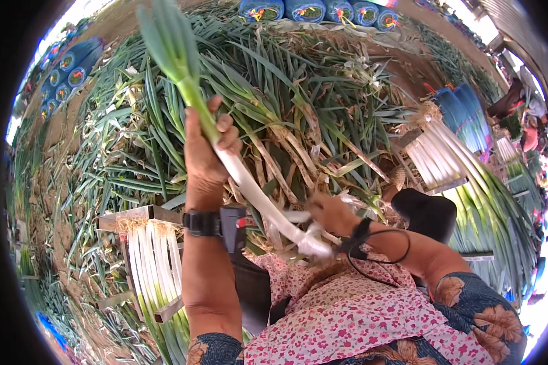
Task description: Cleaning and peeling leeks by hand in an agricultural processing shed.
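Note:
My left hand (210, 143) is wrapped round a long green onion (252, 190), just where its white shank turns green. The onion slants across in front of me, leaves up at the far left and white root end down by my apron. Loose pale skin hangs about that lower end. Close above it is my right hand (332, 214), fingers curled in and slightly blurred. A whitish strip shows beside its fingers, but what they grip is unclear. Beyond both hands lies a heap of untrimmed green onions (274, 121) with brown, dry outer leaves.
To my left, a metal rack (155, 213) holds cleaned onions, roots upward. Another bundle of white-stemmed onions (432, 158) rests in a rack at the right. Blue-wrapped rolls (304, 11) line the far edge, and more blue bundles (70, 73) stand at far left.

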`<state>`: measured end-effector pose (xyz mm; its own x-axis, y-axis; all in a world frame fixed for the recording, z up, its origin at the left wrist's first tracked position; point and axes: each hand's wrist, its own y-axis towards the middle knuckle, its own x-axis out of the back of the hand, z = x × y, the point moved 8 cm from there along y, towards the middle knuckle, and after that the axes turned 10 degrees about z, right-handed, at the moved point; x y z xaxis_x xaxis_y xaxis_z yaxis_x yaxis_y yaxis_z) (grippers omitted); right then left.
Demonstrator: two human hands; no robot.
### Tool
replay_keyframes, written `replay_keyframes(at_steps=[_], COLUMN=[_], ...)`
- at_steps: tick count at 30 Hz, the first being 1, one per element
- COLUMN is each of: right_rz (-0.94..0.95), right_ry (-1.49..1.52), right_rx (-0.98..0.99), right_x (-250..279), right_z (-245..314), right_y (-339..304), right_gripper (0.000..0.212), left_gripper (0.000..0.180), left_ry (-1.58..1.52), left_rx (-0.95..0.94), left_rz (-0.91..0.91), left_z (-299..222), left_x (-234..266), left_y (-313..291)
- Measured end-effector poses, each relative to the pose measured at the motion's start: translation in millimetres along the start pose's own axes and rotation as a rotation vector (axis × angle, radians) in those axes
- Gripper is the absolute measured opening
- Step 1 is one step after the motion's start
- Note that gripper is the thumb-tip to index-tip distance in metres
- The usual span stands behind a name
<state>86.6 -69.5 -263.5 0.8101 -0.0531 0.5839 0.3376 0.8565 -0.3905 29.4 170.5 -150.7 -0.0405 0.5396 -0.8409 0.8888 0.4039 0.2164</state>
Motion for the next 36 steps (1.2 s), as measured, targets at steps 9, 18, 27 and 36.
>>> replay_keyframes(at_steps=[9, 18, 27, 36], right_rz=[0.715, -0.667, 0.107, -0.022], right_ry=[-0.858, -0.716, 0.516, 0.629], right_rx=[-0.495, 0.358, 0.313, 0.405], right_x=[-23.4, 182.5, 38.5, 46.7], right_z=[-227.8, 29.6, 103.4, 101.2], right_y=[-100.2, -13.6, 59.6, 42.9], right_gripper=[0.028, 0.032, 0.025, 0.014], left_gripper=[0.046, 0.023, 0.025, 0.028], left_ry=[0.22, 0.226, 0.344, 0.383], left_rx=[-0.262, -0.346, -0.34, -0.395], left_rz=[-0.391, -0.606, -0.574, -0.677], left_z=[-84.0, -40.2, -6.7, -18.0], left_x=[41.2, 38.4, 25.3, 36.5], left_y=[-27.7, -20.6, -6.0, -11.1])
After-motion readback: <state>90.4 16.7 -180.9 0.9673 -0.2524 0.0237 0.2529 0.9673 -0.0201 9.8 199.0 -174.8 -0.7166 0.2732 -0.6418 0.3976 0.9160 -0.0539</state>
